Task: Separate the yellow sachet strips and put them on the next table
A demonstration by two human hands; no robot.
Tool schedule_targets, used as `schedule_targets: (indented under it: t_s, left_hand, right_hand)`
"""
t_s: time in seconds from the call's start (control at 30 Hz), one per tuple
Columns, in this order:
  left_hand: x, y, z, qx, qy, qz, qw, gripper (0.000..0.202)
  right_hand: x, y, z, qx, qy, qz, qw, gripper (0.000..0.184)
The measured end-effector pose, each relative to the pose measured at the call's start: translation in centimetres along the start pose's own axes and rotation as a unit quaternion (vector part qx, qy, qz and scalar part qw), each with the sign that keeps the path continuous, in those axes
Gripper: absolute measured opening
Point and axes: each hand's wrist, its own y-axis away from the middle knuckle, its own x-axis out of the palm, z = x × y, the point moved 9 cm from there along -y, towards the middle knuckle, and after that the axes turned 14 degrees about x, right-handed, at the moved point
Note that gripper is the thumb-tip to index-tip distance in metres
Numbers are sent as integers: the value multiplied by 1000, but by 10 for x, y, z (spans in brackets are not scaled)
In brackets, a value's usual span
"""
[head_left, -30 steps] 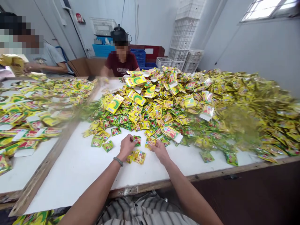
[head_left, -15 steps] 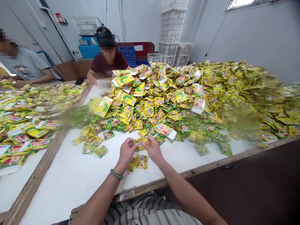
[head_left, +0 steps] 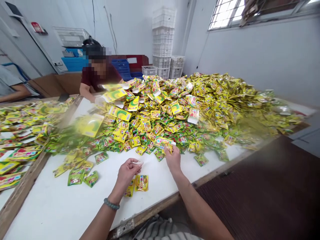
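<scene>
My right hand (head_left: 173, 160) is at the front edge of the heap, its fingers closed on a small yellow sachet (head_left: 169, 146). A printed carton (head_left: 160, 142) with a white end lies just behind those fingers. My left hand (head_left: 128, 174), with a beaded bracelet at the wrist, hovers over the white tabletop (head_left: 82, 206). Its fingers are curled together, and a thin pale edge shows at the tips; what it is I cannot make out. Below that hand lie a flat yellow sachet (head_left: 141, 183) and another sachet (head_left: 129, 190), partly covered.
A large heap of yellow and green sachets (head_left: 220, 100) spreads across the table, with cartons (head_left: 120, 113) on it. Green sachets (head_left: 75, 176) lie at left. A wooden divider (head_left: 27, 183) separates another carton pile (head_left: 22, 153). A co-worker (head_left: 100, 71) sits opposite; another person's arm (head_left: 15, 91) shows at left.
My hands were together on a yellow sachet; now they are apart, the right having moved right toward the heap with a yellow sachet. The camera view has turned to the right.
</scene>
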Motion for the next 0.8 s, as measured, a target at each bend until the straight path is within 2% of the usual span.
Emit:
schedule_targets:
  t_s: [0.1,0.17,0.23,0.3,0.33,0.4,0.47,0.53,0.6,0.7,0.8]
  left_hand:
    - [-10,4,8,18,-25,11,999,44]
    - [-28,7,5,45,-60,-10,997,43]
    - [-54,10,-12,89,-116,-63,987,43]
    - [-75,16,-40,154,-170,-103,968,46]
    - [-80,18,-53,184,-183,-102,960,50]
    - [-78,19,-66,208,-162,-37,964,54]
    - [-71,21,-59,167,-84,48,981,47]
    - [-72,27,-41,102,0,67,993,38]
    - [-82,34,-24,66,50,26,996,36]
    - [-95,45,-8,66,67,-38,995,38]
    - [-109,54,-7,101,61,-114,986,39]
  right_hand:
    - [8,-14,1,36,25,8,999,25]
    - [15,-11,6,41,11,43,998,24]
    - [23,4,19,11,-11,97,995,23]
    - [38,31,36,-41,-14,194,980,22]
    - [48,48,45,-68,-5,250,966,20]
    - [66,85,58,-107,14,352,930,16]
    - [78,111,65,-109,11,412,904,13]
    - [85,119,67,-66,-24,430,900,17]
    - [88,113,67,-13,-78,412,908,25]
    - [92,102,72,12,-112,371,922,34]
    - [103,106,76,-13,-44,374,926,31]
